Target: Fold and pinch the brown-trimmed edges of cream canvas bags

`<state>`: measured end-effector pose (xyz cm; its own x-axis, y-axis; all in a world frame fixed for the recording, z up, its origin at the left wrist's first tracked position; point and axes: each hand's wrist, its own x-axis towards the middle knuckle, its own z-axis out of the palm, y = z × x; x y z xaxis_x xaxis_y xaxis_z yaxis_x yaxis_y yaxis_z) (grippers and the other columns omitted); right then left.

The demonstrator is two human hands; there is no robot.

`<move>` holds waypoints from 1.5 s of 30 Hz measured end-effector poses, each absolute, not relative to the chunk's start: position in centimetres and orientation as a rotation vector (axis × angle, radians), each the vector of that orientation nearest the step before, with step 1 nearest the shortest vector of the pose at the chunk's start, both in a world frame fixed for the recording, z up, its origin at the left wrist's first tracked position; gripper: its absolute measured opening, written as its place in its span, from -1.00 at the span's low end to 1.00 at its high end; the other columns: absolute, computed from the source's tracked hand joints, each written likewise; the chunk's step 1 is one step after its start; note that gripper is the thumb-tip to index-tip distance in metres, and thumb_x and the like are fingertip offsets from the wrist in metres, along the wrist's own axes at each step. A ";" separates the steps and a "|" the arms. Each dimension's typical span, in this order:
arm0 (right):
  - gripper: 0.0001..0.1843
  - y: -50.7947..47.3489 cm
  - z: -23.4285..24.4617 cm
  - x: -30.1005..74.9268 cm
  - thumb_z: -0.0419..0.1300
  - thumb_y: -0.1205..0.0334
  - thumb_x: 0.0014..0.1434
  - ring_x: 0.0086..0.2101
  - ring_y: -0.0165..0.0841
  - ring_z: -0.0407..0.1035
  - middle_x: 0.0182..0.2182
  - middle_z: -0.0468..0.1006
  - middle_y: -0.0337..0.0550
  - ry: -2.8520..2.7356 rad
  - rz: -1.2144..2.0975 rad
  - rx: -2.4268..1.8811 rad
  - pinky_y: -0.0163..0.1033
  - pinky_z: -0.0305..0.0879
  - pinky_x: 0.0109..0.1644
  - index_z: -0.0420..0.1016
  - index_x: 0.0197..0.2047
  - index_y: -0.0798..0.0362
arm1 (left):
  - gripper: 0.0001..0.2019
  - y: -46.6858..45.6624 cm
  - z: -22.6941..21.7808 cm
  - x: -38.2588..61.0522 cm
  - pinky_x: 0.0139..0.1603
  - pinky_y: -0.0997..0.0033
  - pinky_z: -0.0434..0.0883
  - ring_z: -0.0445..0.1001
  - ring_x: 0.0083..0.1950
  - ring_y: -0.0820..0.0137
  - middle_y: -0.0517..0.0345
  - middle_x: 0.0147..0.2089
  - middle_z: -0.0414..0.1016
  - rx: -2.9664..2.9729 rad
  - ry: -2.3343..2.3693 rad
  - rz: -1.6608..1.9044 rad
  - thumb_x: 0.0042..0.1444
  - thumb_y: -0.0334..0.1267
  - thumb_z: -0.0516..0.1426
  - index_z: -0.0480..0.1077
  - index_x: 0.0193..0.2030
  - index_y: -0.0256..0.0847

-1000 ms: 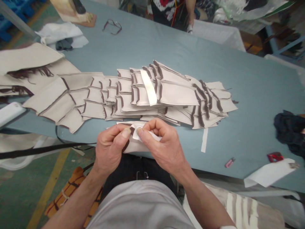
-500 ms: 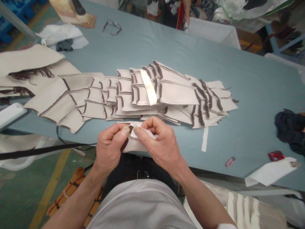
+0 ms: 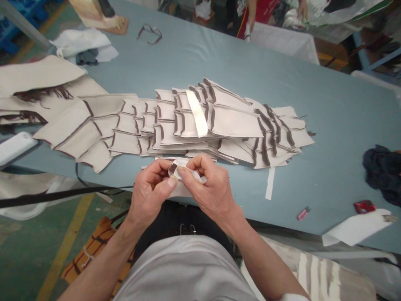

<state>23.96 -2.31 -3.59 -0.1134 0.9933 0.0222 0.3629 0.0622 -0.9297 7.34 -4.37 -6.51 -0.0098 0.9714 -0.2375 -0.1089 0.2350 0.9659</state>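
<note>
Near the table's front edge, my left hand (image 3: 154, 186) pinches a cream fabric piece (image 3: 181, 190) with dark brown edging. My right hand (image 3: 208, 184) meets it there, its thumb and fingers closed on a folded bit of white cloth or paper (image 3: 198, 176) pressed against that piece. A small dark brown patch shows between the thumbs. Just beyond my hands lie overlapping stacks of cream fabric pieces (image 3: 234, 121) with brown seams. A pale strip (image 3: 197, 113) rests across the stack.
The blue-grey table (image 3: 338, 138) holds glasses (image 3: 149, 34), white cloth (image 3: 87, 42), a white strip (image 3: 270, 184), a small pink item (image 3: 303, 213), a red item (image 3: 364, 206) and dark cloth (image 3: 382, 169). A black strap (image 3: 62, 195) crosses at left. Another person's arm (image 3: 251, 16) is beside a white bin (image 3: 283, 42).
My left hand has shifted slightly right, and its fingers have moved around the piece's edge. More white material and the dark patch now show between the thumbs. The stacks stay put.
</note>
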 end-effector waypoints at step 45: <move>-0.41 -1.0 -5.9 22.9 0.12 -0.40 0.31 -0.61 -0.47 0.08 -0.63 0.23 -0.41 -1.166 1.885 -1.149 -0.32 0.12 -0.52 0.25 -0.42 -0.05 | -0.91 -2.1 -4.6 7.5 -0.57 0.49 0.24 0.30 -0.59 0.46 0.28 -0.56 0.43 1.185 1.430 1.052 0.01 -0.24 0.17 0.46 -0.43 -0.17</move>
